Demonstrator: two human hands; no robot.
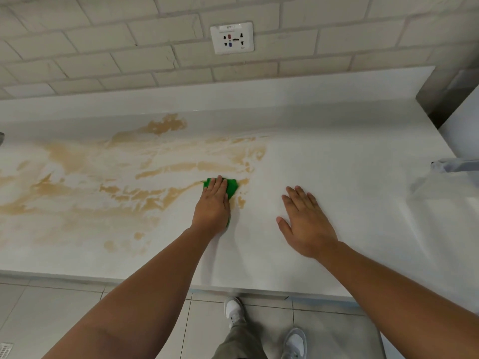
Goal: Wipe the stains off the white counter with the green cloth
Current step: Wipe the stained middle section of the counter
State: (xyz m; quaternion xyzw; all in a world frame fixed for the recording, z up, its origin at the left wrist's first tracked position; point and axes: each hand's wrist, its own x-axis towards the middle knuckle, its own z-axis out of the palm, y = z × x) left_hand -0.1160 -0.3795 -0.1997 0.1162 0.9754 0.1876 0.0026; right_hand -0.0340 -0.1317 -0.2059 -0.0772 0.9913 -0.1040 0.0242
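**Cloth position under the left hand**

The green cloth [231, 187] is pressed flat onto the white tabletop [337, 177] by the left hand [213, 203]. The hand lies palm-down on top of the cloth with the fingers extended and held together; no pinch or closed grip is formed, and the cloth is held by downward pressure only. Most of the cloth is covered by the hand. Green fabric is exposed beyond the fingertips, along the hand's right edge, and as a thin strip near the wrist.

The cloth is located at the right margin of the stains [129, 177], which are spread as tan smears across the left and centre of the tabletop. Small tan patches lie just beside the cloth on its right.

The right hand [305, 221] is laid flat on the unstained area to the right, fingers spread, palm-down, empty. It is well apart from the cloth.

A socket [232, 37] is mounted on the tiled wall [103, 47] behind the tabletop. Two shoes are seen on the floor [51, 307] below.
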